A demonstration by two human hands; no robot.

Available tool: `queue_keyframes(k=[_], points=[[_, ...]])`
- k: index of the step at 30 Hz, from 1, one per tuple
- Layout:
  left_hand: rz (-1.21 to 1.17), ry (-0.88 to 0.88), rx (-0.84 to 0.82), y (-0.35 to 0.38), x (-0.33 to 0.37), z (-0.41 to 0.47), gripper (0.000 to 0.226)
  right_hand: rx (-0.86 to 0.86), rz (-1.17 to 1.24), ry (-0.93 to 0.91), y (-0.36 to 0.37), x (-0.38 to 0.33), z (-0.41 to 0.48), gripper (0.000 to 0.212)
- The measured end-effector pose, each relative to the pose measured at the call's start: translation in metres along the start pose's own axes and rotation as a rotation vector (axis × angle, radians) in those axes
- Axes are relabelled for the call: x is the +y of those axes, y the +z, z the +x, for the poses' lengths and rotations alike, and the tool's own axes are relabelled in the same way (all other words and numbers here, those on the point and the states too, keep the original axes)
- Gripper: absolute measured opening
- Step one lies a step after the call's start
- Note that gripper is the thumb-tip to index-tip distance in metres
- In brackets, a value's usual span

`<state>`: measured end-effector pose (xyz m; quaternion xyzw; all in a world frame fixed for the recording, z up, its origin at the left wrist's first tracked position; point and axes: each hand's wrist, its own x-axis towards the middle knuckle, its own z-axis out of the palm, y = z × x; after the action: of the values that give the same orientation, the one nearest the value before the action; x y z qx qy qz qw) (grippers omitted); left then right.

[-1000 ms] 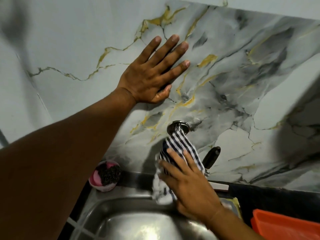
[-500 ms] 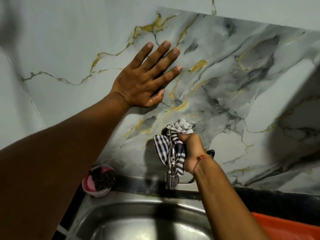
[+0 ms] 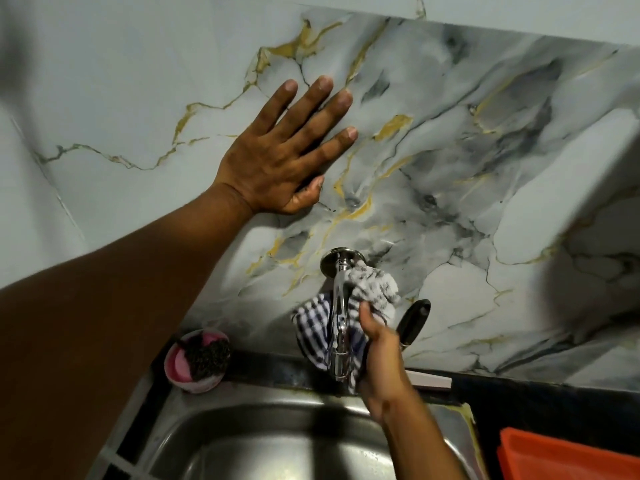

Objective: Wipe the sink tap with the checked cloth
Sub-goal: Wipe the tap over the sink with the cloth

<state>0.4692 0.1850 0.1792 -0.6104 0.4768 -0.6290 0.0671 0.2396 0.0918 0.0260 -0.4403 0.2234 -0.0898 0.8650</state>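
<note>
Pressing our left hand [image 3: 277, 161] flat on the marble-patterned wall [image 3: 485, 150], we keep its fingers spread and straight, holding nothing; the wall panel is glossy grey-white, veined with gold and charcoal. Our right hand [image 3: 379, 355] is clenched around the checked cloth [image 3: 313, 327], a soft, crumpled fabric in dark blue and white squares, bunched behind and beside the tap [image 3: 339, 306]. That tap is a slim, curved chrome spout, shiny and smooth, rising from a round flange on the wall and bending down over the sink [image 3: 277, 441], a brushed stainless-steel basin with rounded corners. Left of the tap, on the dark counter ledge, sits a small round pink bowl [image 3: 180, 367] holding a coarse, dark scrubber [image 3: 209, 355]. A black rounded handle [image 3: 414, 320] leans against the wall just right of the cloth. An orange plastic tray [image 3: 568, 455] fills the lower right corner.
</note>
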Motion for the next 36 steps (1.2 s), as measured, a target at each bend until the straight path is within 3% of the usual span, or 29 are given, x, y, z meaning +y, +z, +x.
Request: queue_keyframes(k=[2, 5, 10, 14, 17, 19, 21, 23, 28, 33, 36], points=[[-0.003, -0.001, -0.011, -0.001, 0.0, 0.0, 0.068, 0.17, -0.3, -0.235, 0.012, 0.016, -0.031, 0.019], [-0.004, -0.007, -0.013, -0.004, -0.001, 0.001, 0.066, 0.317, -0.723, -0.508, 0.038, 0.027, -0.039, 0.032], [0.0, -0.002, -0.017, -0.006, -0.001, 0.002, 0.065, 0.359, -1.249, -0.343, 0.073, -0.025, 0.007, 0.064], [-0.002, -0.007, -0.025, -0.006, 0.002, 0.002, 0.065, 0.345, -1.551, -0.377, 0.053, 0.013, -0.041, 0.077], [-0.007, -0.002, -0.025, -0.007, 0.0, 0.001, 0.065, 0.401, -1.368, -0.345, 0.05, 0.004, -0.029, 0.071], [-0.012, -0.002, -0.02, -0.006, -0.001, 0.002, 0.065, 0.338, -0.897, -0.151, 0.052, -0.027, 0.002, 0.055], [-0.009, -0.005, -0.018, -0.007, -0.001, 0.002, 0.066, 0.088, -0.207, 0.112, 0.037, -0.047, 0.021, 0.049], [0.0, -0.008, -0.016, -0.006, -0.001, 0.001, 0.066, 0.008, 0.06, 0.255, 0.016, -0.042, 0.024, 0.05], [-0.016, 0.002, -0.036, -0.006, -0.001, 0.001, 0.066, -0.12, 0.012, 0.431, -0.022, -0.015, 0.013, 0.045], [-0.005, -0.005, -0.034, -0.004, -0.001, 0.0, 0.067, -0.135, 0.13, 0.405, -0.009, -0.022, 0.04, 0.044], [-0.015, 0.0, -0.036, -0.001, -0.001, -0.001, 0.067, -0.082, 0.055, 0.414, -0.029, -0.002, 0.016, 0.047]])
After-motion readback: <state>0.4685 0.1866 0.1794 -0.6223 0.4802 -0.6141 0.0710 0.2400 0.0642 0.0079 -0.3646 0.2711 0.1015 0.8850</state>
